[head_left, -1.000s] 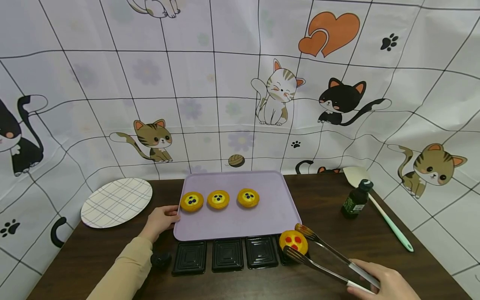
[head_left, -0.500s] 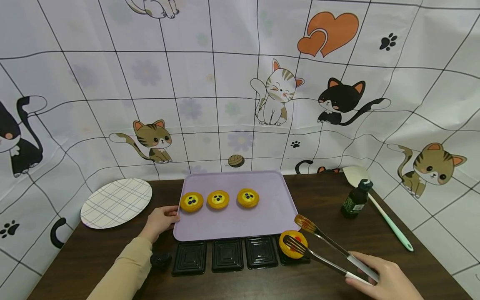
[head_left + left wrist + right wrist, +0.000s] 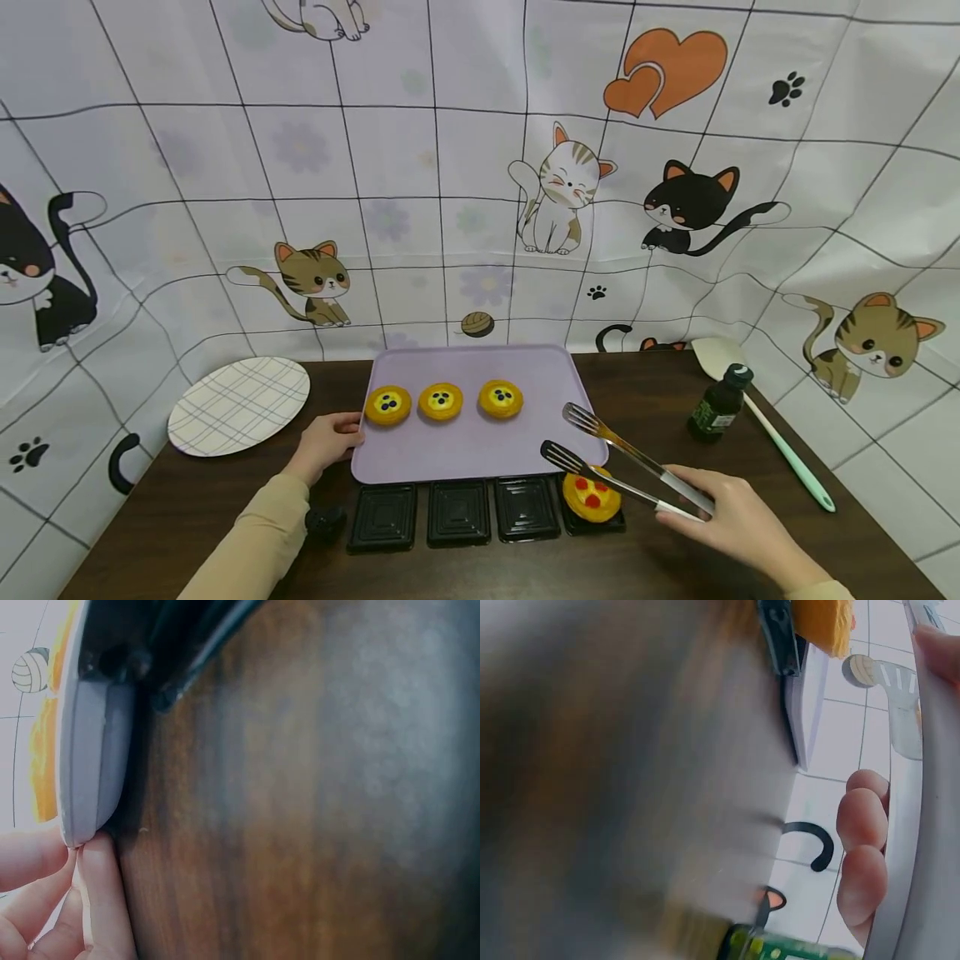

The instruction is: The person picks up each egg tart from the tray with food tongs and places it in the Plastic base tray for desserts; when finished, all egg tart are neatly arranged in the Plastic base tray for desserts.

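Observation:
My left hand (image 3: pixel 324 446) pinches the left edge of the lilac tray (image 3: pixel 442 457); the left wrist view shows thumb and fingers at the tray's rim (image 3: pixel 88 787). Three yellow tarts with dark dots, a left one (image 3: pixel 387 404), a middle one (image 3: pixel 440 401) and a right one (image 3: pixel 500 399), sit on the tray. My right hand (image 3: pixel 738 521) holds metal tongs (image 3: pixel 651 464), tips apart and with nothing between them. The tips hang over the tray's front right part. Below them, a tart with red dots (image 3: pixel 594 502) lies on the rightmost black square mould (image 3: pixel 577 527), partly covered by one tong arm.
Other black square moulds, such as the leftmost one (image 3: pixel 382 518), line the tray's front. A checked plate (image 3: pixel 238 406) stands at the left. A dark bottle (image 3: pixel 720 402) and a spatula with a green handle (image 3: pixel 795 462) are on the right, before the patterned wall covering.
The tongs have moved away from the red-dotted tart, forward and left over the tray, with my right hand following. My left hand keeps its place at the tray; the tarts stay put.

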Demonstrator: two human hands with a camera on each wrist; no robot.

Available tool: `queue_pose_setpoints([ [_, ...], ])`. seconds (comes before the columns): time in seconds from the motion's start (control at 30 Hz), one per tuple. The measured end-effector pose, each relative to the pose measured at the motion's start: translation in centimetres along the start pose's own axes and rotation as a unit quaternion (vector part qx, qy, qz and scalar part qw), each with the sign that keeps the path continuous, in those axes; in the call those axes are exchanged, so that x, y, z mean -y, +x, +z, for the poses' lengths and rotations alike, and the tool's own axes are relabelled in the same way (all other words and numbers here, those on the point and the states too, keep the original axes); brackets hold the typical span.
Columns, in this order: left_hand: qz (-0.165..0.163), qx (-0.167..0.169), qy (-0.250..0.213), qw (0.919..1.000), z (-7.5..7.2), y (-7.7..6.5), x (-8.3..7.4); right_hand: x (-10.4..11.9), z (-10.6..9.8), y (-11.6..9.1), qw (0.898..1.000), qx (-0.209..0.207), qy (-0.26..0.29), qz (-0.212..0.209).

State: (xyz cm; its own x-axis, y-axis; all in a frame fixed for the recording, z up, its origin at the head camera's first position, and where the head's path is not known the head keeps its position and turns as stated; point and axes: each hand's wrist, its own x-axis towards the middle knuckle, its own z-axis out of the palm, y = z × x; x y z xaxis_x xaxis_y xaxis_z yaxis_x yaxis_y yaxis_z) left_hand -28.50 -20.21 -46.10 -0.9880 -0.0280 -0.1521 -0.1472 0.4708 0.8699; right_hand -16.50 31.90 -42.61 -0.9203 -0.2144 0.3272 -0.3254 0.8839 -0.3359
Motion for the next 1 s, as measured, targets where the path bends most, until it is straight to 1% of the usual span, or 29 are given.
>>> queue_pose_setpoints([
  [0.13, -0.005, -0.001, 0.006, 1.0000, 0.0, -0.1, 0.0, 0.1, 0.6, 2.1, 1.000, 0.017, 0.008, -0.010],
  [0.2, -0.005, -0.002, 0.005, 1.0000, 0.1, -0.1, 0.1, 0.1, 0.9, 3.1, 1.000, 0.029, 0.010, -0.006],
  [0.37, 0.001, -0.003, 0.005, 1.0000, 0.0, -0.1, 0.0, 0.2, 1.9, 5.3, 0.998, 0.061, 0.005, -0.004],
  [0.5, 0.003, -0.005, 0.008, 1.0000, -0.1, -0.2, 0.0, 0.3, 2.8, 7.1, 0.997, 0.076, 0.003, -0.016],
  [0.6, 0.005, -0.005, 0.010, 0.9999, 0.0, -0.2, -0.1, 0.2, 3.3, 8.1, 0.997, 0.080, 0.007, -0.023],
  [0.7, 0.006, -0.005, 0.012, 0.9999, 0.0, -0.1, -0.1, 0.1, 3.7, 8.9, 0.996, 0.087, 0.010, -0.018],
  [1.0, 0.009, -0.007, 0.023, 0.9997, 0.0, 0.0, -0.1, 0.2, 4.4, 10.6, 0.994, 0.109, 0.016, -0.021],
])
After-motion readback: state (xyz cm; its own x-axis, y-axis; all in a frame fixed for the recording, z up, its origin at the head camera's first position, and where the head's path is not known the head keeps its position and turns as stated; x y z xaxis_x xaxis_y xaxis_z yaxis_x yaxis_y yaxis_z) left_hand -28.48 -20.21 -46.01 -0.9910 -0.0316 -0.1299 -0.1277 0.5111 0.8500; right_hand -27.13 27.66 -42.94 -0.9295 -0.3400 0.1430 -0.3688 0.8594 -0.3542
